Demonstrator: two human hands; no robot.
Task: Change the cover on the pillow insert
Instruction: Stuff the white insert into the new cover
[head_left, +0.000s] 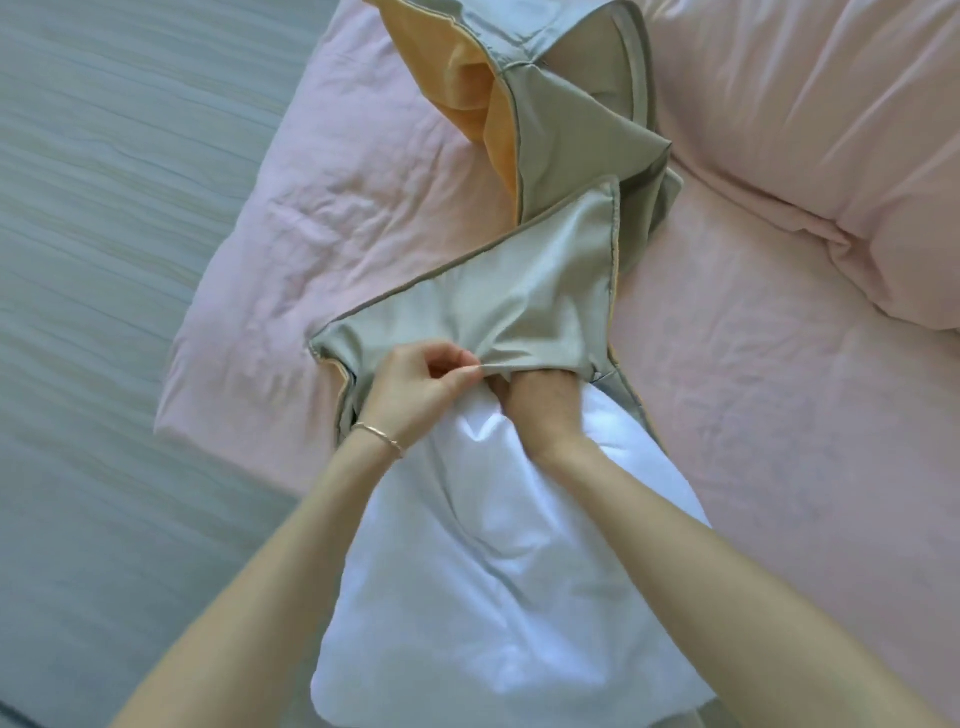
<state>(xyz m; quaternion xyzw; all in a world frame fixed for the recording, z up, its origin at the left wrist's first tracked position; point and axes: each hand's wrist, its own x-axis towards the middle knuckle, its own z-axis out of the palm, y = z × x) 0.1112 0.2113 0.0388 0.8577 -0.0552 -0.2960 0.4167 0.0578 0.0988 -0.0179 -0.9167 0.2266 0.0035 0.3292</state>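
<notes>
- Left hand (415, 387), w/ thin bracelet (379, 438) on wrist, pinches open edge of grey-green cover (483, 306) btwn thumb & fingers.
- Right hand (540, 400) is pushed into cover's opening; fingers hidden under fabric, so grip can't be told.
- White pillow insert (483, 561) lies on pink bed sheet (727, 415), near end toward person; far end at cover's mouth, most of it outside.
- Second cover (566, 124), grey-green w/ orange lining, crumpled beyond first one.
- Pink pillow (810, 119) at upper right; grey floor (93, 260) at left.
</notes>
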